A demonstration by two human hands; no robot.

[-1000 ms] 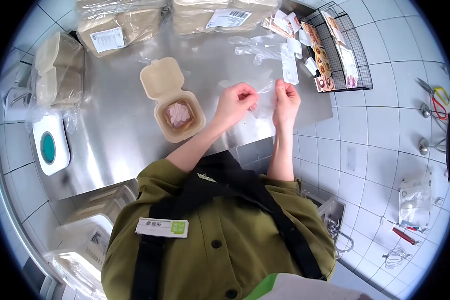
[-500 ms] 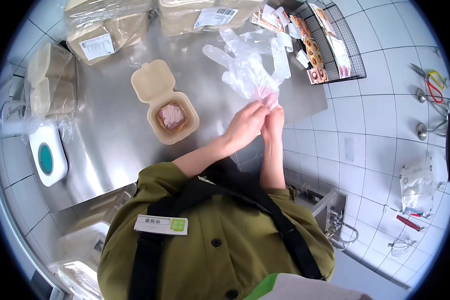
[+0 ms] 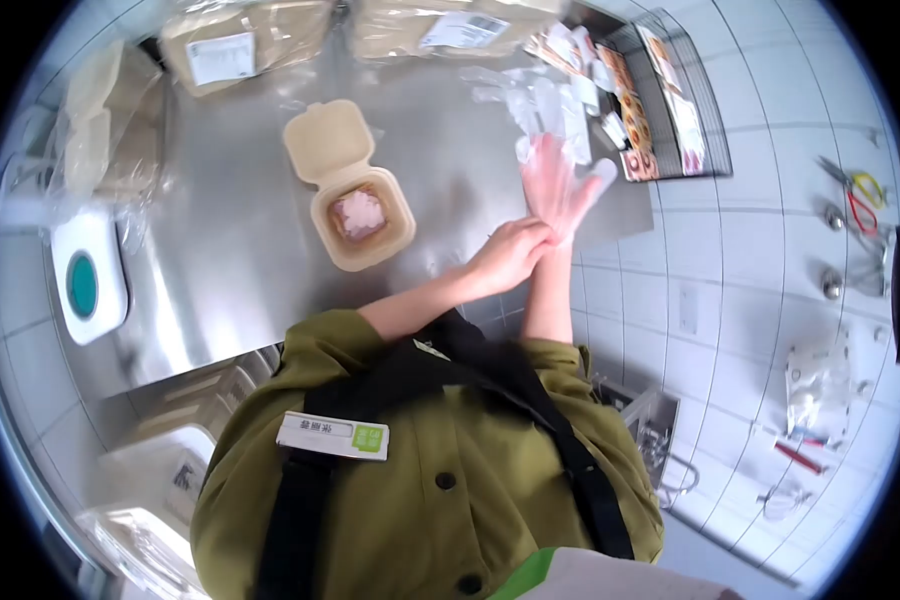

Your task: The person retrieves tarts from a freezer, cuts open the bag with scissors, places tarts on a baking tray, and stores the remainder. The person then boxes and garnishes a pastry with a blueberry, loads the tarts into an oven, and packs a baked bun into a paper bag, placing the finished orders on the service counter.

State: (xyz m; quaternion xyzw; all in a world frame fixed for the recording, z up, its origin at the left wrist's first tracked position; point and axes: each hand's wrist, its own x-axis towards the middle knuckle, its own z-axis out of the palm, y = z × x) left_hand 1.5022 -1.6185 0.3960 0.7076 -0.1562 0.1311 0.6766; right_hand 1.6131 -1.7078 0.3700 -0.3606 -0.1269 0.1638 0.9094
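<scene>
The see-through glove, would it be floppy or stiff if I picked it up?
The see-through glove would likely be floppy, since its tips look loose and wrinkled. It's probably very light, because it looks thin enough for the right hand to show through. It might tear if pulled hard, as it looks like filmy plastic.

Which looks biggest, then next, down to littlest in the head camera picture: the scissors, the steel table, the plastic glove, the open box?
1. steel table
2. open box and plastic glove: too alike to rank
3. scissors
</scene>
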